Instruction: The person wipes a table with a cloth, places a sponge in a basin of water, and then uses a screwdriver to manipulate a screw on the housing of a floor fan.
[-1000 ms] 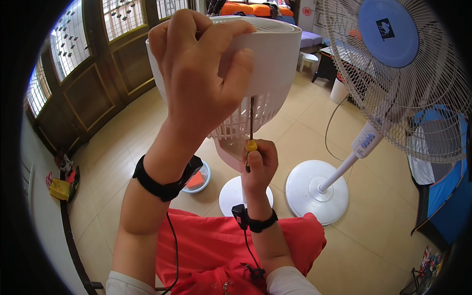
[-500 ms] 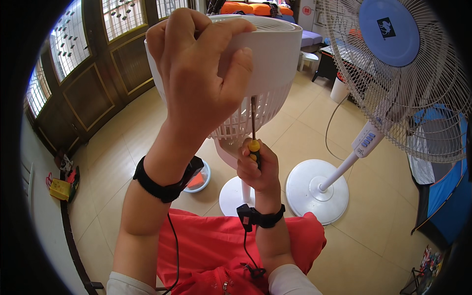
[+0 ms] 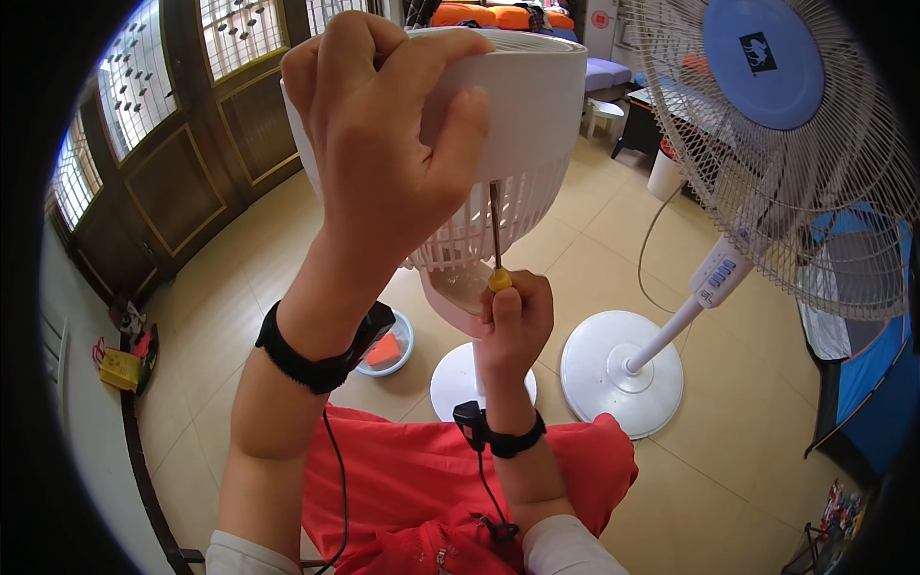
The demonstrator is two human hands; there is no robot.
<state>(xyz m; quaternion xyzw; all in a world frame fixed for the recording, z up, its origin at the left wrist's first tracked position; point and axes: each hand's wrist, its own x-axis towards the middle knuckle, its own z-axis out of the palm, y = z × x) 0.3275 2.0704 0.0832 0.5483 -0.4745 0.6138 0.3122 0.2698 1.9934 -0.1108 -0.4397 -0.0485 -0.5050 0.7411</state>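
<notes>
A white pedestal fan (image 3: 537,105) stands before me, its slatted head close to my face height. My left hand (image 3: 388,144) is closed over the rim of that head, thumb on the outer wall and fingers over the top edge. In my right hand (image 3: 517,316) is a screwdriver (image 3: 496,235) with a yellow handle, most of it hidden in the fist. Its metal shaft points upward, and the tip meets the slats just under the smooth white band. Whether the tip sits in a screw, I cannot tell.
To the right stands a second fan (image 3: 767,67) with a wire cage, blue centre and round white base (image 3: 623,379). A light-blue basin (image 3: 407,350) with an orange thing in it is on the tiled floor. Farther right is a blue tent (image 3: 867,383); dark doors (image 3: 163,182) line the left.
My right hand has turned about the screwdriver handle, so its thumb side and back now show and more of the handle is covered. My left hand keeps its place on the rim.
</notes>
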